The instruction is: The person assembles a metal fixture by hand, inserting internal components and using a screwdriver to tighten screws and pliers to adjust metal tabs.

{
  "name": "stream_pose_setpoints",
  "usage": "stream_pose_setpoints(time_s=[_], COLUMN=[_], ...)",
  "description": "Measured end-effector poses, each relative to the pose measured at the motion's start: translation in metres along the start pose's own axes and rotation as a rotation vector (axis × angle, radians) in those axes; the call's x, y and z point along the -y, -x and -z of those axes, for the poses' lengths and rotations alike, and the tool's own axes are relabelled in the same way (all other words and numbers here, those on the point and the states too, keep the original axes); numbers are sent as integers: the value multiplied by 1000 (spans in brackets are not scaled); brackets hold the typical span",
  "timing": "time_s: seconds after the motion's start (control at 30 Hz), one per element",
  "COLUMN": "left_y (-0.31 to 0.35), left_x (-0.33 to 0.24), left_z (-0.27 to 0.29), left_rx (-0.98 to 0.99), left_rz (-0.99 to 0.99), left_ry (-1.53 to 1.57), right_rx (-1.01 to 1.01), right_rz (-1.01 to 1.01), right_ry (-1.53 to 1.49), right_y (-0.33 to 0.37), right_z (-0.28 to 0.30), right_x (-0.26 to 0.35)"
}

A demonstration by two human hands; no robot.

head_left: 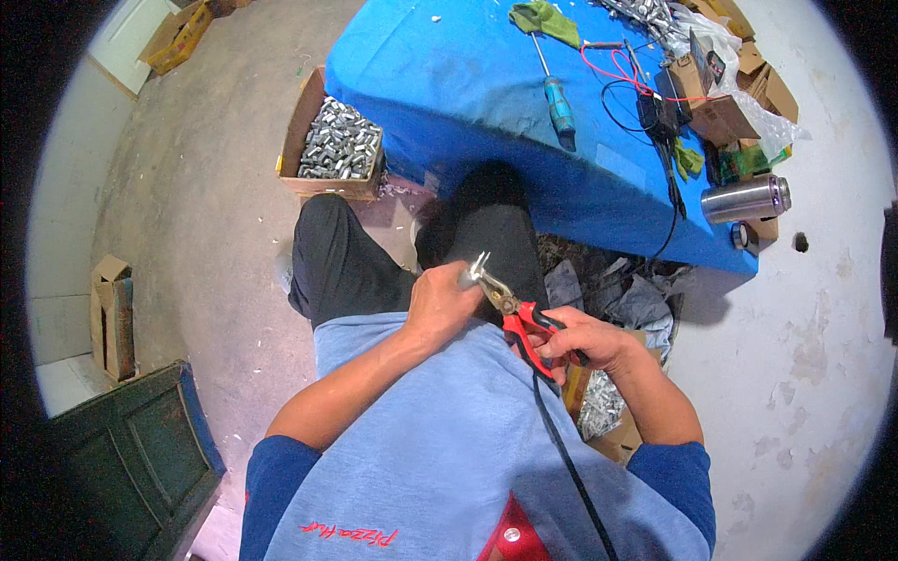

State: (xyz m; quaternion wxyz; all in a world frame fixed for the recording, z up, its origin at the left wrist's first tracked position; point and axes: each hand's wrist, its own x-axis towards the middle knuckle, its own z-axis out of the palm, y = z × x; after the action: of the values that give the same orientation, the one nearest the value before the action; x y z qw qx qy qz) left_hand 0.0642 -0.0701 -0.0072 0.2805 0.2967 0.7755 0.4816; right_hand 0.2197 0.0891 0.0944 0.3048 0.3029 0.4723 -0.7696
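Observation:
Above my lap, my left hand point(440, 304) is closed around a small silvery metal piece point(475, 271), with thin light prongs standing up from its end. My right hand point(591, 338) grips a pair of pliers point(519, 323) with red and black handles. The pliers' jaws are at the metal piece, right beside my left fingertips. Whether the jaws are clamped on a prong is too small to tell. My fingers hide most of the metal piece.
Ahead stands a blue-covered table point(421, 56) with a screwdriver point(558, 107), green gloves point(547, 21), cables point(666, 150) and a steel flask point(745, 199). A carton point(304, 117) of silver cylinders sits left of it. Another box of small metal parts point(601, 407) is by my right forearm.

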Motion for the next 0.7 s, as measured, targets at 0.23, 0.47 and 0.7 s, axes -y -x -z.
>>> stream_pose_setpoints(time_s=[0.23, 0.47, 0.7], left_y=[0, 1, -1], left_x=[-3, -3, -2], left_z=[0, 0, -2], left_rx=[-17, -25, -60], left_rz=[6, -33, -72], left_ry=[-43, -121, -193], right_rx=[-18, -30, 37], right_rz=[-8, -26, -40], right_ry=[64, 193, 159], right_y=[-2, 3, -3], right_z=[4, 6, 18], right_x=[-1, 17, 23])
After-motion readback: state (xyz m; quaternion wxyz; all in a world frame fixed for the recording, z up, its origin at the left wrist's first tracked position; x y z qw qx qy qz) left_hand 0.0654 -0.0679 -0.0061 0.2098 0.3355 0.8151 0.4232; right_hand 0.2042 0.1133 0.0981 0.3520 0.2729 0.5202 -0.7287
